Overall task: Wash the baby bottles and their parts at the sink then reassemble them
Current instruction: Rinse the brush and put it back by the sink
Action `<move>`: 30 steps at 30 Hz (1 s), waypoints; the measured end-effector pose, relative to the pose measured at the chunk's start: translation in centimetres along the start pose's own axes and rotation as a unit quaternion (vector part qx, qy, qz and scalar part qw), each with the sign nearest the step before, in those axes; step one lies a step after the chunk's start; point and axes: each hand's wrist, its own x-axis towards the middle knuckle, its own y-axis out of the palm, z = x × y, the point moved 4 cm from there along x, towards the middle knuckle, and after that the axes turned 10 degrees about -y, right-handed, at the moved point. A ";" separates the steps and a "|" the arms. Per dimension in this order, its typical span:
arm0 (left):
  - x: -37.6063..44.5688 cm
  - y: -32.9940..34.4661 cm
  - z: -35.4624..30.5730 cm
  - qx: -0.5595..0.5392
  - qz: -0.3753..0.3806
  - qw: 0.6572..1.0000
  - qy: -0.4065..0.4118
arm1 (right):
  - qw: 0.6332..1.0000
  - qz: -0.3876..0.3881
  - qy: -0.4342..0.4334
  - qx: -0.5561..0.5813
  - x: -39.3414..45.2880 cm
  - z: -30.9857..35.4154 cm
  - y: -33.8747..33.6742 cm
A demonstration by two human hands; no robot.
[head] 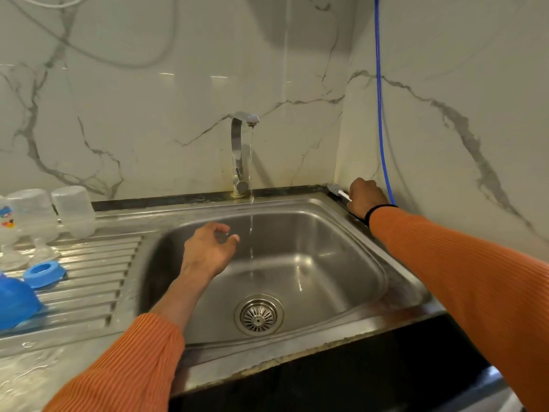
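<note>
Gripping nothing, the left hand [209, 252] hangs over the basin of the stainless steel sink [395, 281] with fingers loosely spread and relaxed, just left of the thin stream of water [251, 185] and not touching it; the right hand [367, 197] is curled round the white handle of a small grey-bristled bottle brush [337, 190] at the sink's back right corner, its bristle end lying against the dark ledge by the wall.

Far left, on the ribbed steel draining board [98, 275], sits a blue plastic dome-shaped piece [15, 301], partly cut off by the frame; beside it lies a blue plastic screw ring [44, 273]; behind these rest clear silicone teats [41, 251], blurred; further back stand two upturned clear plastic baby bottles [31, 211], one printed with a coloured picture, and a frosted clear plastic cap [74, 209] mouth down beside them.

In the middle, the chrome tap [239, 150] runs into the basin, above the round metal drain strainer [258, 315]; both forearms wear orange ribbed sleeves [475, 286], and a black band [377, 209] circles the right wrist; a blue cable [380, 114] runs down the marble-patterned wall [148, 99] behind the right hand.
</note>
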 end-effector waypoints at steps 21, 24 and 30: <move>0.4 0.3 0.5 0.002 0.003 1.000 -0.006 | 0.992 -0.008 -0.124 -0.014 -0.9 4.1 0.6; 0.8 1.1 1.1 -0.057 0.027 0.997 -0.037 | 0.986 -0.010 -0.099 0.133 -1.2 7.2 0.8; 3.2 4.0 -1.4 0.007 0.173 0.982 -0.073 | 0.738 0.124 0.103 0.655 -1.6 19.0 2.0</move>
